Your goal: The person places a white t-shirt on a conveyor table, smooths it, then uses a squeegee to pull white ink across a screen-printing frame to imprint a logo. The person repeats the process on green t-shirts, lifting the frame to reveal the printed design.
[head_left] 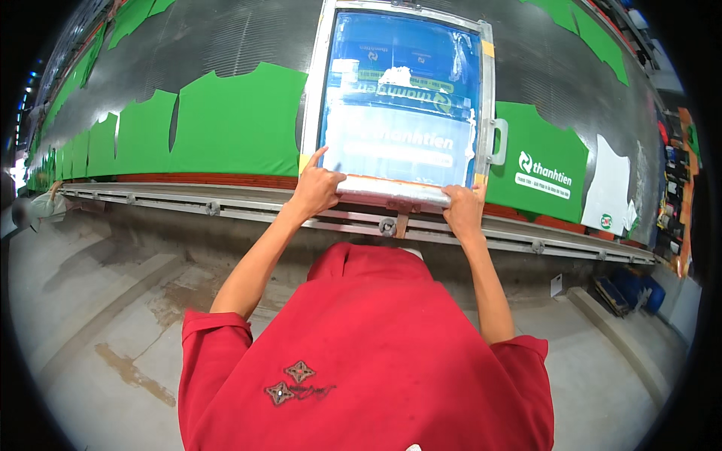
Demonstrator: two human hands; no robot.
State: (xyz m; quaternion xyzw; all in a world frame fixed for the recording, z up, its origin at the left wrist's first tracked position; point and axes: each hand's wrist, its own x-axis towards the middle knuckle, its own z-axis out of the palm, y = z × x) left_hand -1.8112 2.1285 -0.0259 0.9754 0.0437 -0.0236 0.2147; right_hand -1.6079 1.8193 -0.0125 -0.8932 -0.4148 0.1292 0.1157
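Two bare hands hold one screen-printing frame by its near edge: the left hand is curled over the left end of the silver-taped bar with its index finger stretched up onto the blue mesh, and the right hand is closed round the right end of the same bar. One frame only is in view — a metal rectangle with a blue screen, a white smear of ink near its top and one small handle on its right side. It lies flat on the long printing table, over the row of green cut shirt pieces; about six of these can be counted to the left before they blur together, and one printed green piece lies just right of the frame, with one white piece beyond it. One metal rail runs along the table's front edge.
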